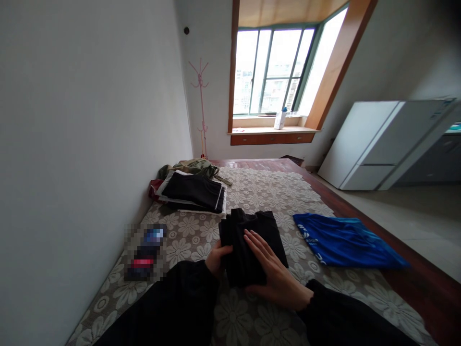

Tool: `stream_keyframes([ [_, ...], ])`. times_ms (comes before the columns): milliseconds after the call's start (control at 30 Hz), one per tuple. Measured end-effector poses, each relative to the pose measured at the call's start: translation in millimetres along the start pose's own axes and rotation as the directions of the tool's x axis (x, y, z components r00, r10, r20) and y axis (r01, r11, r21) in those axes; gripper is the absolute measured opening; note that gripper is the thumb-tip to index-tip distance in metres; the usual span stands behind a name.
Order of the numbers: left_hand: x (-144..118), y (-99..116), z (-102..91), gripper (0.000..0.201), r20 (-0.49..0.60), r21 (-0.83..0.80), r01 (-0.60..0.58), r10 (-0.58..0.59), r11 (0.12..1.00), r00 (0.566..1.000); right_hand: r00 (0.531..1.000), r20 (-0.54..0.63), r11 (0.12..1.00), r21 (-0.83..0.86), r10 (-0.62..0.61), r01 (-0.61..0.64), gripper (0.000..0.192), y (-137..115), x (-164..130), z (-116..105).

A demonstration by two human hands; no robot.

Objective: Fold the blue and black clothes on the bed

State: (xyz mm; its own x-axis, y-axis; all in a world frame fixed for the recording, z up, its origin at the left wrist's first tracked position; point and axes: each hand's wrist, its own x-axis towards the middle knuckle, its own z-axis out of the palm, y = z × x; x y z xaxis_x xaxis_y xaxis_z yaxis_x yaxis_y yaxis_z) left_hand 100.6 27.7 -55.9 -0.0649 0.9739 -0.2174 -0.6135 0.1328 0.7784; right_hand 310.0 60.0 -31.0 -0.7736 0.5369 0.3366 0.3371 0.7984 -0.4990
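Note:
A folded black garment lies on the flower-patterned bed cover in front of me. My left hand grips its near left edge, fingers curled under the cloth. My right hand rests flat on top of the garment, fingers spread and pressing it down. Both my sleeves are black.
A blue garment lies flat to the right. A stack of folded dark and white clothes with an olive piece sits farther back by the left wall. A blurred item lies at left. A white fridge stands at right.

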Motion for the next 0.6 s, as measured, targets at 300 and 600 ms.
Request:
stream_keyframes([
  [300, 0.4, 13.5, 9.0, 0.057, 0.13, 0.299, -0.176, 0.142, 0.938, 0.981, 1.0, -0.025, 0.998, 0.068, 0.002, 0.0, 0.107, 0.7, 1.3, -1.4],
  [600, -1.3, 10.2, 11.2, 0.055, 0.151, 0.374, -0.214, 0.168, 0.902, 0.974, 0.992, -0.118, 0.994, 0.09, -0.051, 0.062, 0.091, 0.3, 2.4, -2.5],
])
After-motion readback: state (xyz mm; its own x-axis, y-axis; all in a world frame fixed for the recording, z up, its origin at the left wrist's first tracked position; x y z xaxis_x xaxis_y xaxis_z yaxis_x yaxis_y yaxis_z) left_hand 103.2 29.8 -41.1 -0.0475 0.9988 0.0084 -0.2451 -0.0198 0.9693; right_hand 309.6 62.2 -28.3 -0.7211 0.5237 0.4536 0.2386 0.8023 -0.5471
